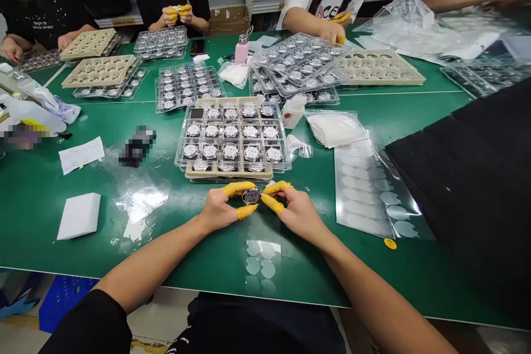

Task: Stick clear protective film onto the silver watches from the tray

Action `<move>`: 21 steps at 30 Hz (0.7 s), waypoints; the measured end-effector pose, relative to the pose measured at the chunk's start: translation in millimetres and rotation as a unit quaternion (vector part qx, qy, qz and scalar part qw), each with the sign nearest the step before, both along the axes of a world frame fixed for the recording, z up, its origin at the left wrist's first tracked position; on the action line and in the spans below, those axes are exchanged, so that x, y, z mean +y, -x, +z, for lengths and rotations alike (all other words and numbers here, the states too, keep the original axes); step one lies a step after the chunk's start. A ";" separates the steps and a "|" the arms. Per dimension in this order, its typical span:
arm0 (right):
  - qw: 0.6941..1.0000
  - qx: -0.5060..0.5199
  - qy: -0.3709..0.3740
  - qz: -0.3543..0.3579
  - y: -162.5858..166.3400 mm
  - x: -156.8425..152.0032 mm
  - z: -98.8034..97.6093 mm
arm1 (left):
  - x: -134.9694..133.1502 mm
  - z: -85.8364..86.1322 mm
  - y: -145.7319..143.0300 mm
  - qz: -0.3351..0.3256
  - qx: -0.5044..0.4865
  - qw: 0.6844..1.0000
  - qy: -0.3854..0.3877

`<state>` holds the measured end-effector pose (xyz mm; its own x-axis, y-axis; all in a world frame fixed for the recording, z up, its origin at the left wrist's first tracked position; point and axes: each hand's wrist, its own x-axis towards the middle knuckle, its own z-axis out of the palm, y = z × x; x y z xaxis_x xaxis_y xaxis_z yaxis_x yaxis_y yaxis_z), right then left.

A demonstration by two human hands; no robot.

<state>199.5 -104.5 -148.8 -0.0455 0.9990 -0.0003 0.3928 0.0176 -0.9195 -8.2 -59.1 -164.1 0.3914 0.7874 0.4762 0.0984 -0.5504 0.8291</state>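
Note:
Both my hands meet over the green table point(33, 199), pinching one round silver watch head point(251, 196) between them. My left hand point(222, 207) grips its left side with yellow finger cots on thumb and forefinger. My right hand point(292, 210) grips the right side the same way. Just beyond them lies a clear plastic tray point(234, 138) holding several watch heads, stacked on a beige tray. A sheet of round clear stickers point(260, 263) lies on the table below my hands.
A larger sticker sheet point(369, 188), a bag of white wipes point(336, 128), a white bottle point(293, 110) and black foam point(473, 177) lie to the right. A white pad point(79, 215) and paper note point(81, 154) lie left. Other people handle more trays point(186, 86) across the table.

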 end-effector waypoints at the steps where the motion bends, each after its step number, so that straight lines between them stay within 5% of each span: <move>1: 1.000 0.014 0.002 0.000 0.2 0.2 0.4 | 0.3 0.4 0.1 0.000 -0.001 1.000 -0.017; 10: 0.986 0.120 0.104 -0.056 1.4 -0.2 9.7 | -0.7 6.7 -0.1 -0.077 0.028 0.994 -0.067; 21: 0.996 0.052 0.070 0.004 4.4 -2.2 4.7 | -6.1 15.1 -0.4 -0.118 -0.001 0.983 0.142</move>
<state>195.0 -106.7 -144.1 -0.0606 0.9889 -0.1354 0.2963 -0.1117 -0.9486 -7.8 -65.2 -149.0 0.5774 0.7765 0.2525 -0.0066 -0.3048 0.9524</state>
